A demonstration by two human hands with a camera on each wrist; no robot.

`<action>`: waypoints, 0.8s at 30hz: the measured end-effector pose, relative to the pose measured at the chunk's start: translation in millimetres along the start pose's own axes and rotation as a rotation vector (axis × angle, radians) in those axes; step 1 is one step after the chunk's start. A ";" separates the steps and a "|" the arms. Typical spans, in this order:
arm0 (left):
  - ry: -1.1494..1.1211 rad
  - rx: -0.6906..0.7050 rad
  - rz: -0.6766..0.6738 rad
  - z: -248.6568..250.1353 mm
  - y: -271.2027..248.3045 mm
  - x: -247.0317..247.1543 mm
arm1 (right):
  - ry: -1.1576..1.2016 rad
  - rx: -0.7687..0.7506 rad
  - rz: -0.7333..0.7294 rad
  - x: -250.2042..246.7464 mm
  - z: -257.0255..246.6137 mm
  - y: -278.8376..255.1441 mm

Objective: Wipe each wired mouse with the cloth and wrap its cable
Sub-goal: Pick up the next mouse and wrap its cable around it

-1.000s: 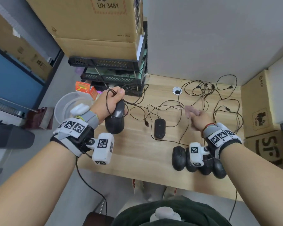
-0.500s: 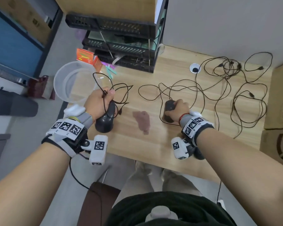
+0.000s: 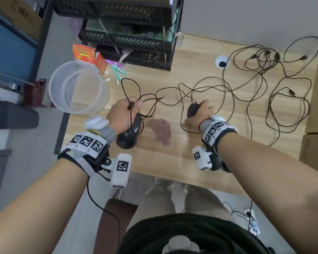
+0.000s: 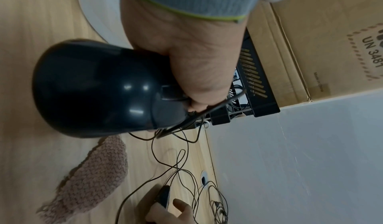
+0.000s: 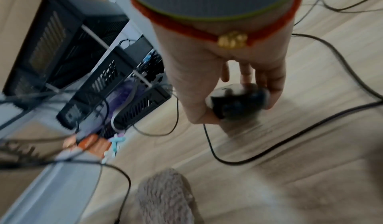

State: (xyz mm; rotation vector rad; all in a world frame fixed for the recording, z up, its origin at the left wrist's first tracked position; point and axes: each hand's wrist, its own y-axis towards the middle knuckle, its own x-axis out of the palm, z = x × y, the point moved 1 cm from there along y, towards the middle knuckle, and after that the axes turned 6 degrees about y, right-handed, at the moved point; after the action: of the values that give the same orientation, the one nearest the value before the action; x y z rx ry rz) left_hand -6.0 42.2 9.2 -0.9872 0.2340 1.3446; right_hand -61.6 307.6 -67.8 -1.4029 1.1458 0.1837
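Since a second ago my right hand [image 3: 200, 114] has let go of the cloth [image 3: 161, 132] and is now closing around a second mouse [image 3: 192, 110] on the desk [image 3: 173, 158]. The cloth is lying flat between my two hands. My left hand [image 3: 124, 111] is gripping the first mouse [image 3: 128, 136] nose-up, its loose cable [image 3: 136, 92] looping out above the fingers. I am seeing more cables [image 3: 275, 88] sprawling across the far right, and a clear tub [image 3: 77, 88] sitting at the left edge.
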 end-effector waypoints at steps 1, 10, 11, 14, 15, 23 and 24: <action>-0.005 0.000 -0.003 -0.9 1.0 1.3 | 0.114 -0.012 -0.013 -0.4 4.2 3.2; -0.061 -0.011 -0.056 18.9 8.7 12.0 | 1.310 0.285 -0.355 -4.6 49.1 -26.2; -0.062 -0.015 -0.062 20.1 9.4 13.2 | 1.360 0.333 -0.383 -0.6 53.2 -33.6; -0.068 -0.010 -0.086 26.9 8.8 17.5 | 1.549 0.502 -0.415 13.8 62.1 -53.5; -0.068 0.002 -0.093 30.6 7.7 20.3 | 1.579 0.527 -0.407 19.9 67.3 -57.5; -0.058 0.012 -0.145 28.0 -1.3 35.6 | 1.145 0.318 -0.344 54.8 95.4 -67.5; -0.059 0.012 -0.148 27.7 -2.0 36.6 | 0.952 0.261 -0.366 56.2 98.2 -68.8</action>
State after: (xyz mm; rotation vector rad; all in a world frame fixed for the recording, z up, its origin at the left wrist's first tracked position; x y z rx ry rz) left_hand -4.9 87.7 2.5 -0.9354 0.1222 1.2340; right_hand 64.9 343.3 -84.6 -1.4528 1.5522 -0.9549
